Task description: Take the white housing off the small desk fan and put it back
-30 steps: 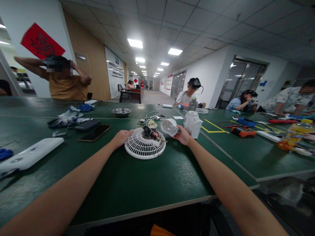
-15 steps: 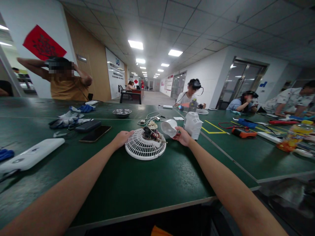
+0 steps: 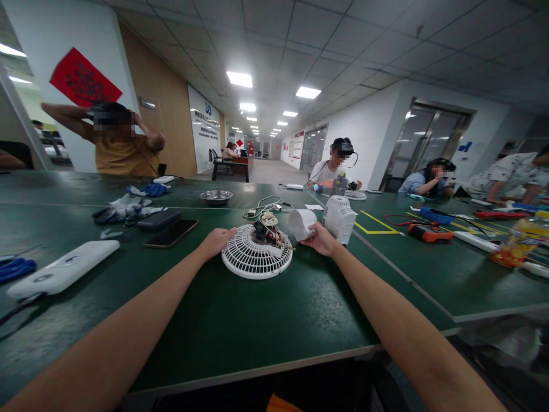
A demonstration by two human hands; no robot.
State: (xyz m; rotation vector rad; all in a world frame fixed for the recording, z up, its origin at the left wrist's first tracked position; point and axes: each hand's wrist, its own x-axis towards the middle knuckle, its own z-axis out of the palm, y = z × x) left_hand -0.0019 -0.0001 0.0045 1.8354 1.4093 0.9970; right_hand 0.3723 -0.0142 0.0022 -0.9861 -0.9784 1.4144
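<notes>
A round white fan grille [image 3: 256,259] lies flat on the green table [image 3: 240,320], with an exposed motor and wires [image 3: 266,232] on its middle. My left hand [image 3: 218,240] rests on the grille's left rim, fingers curled over it. My right hand [image 3: 318,238] grips a white cup-shaped plastic housing [image 3: 302,223] just right of the motor, lifted a little off the table. A white fan base [image 3: 339,218] stands upright behind my right hand.
A black phone [image 3: 170,233], a dark case [image 3: 159,219], gloves [image 3: 124,208], a white power bank [image 3: 64,269] and a metal bowl [image 3: 215,196] lie to the left. An orange meter [image 3: 430,232] and tools lie to the right. Several other people sit around the table.
The white housing in my right hand has turned, its open mouth no longer facing me. The view has shifted slightly; my left hand stays on the grille.
</notes>
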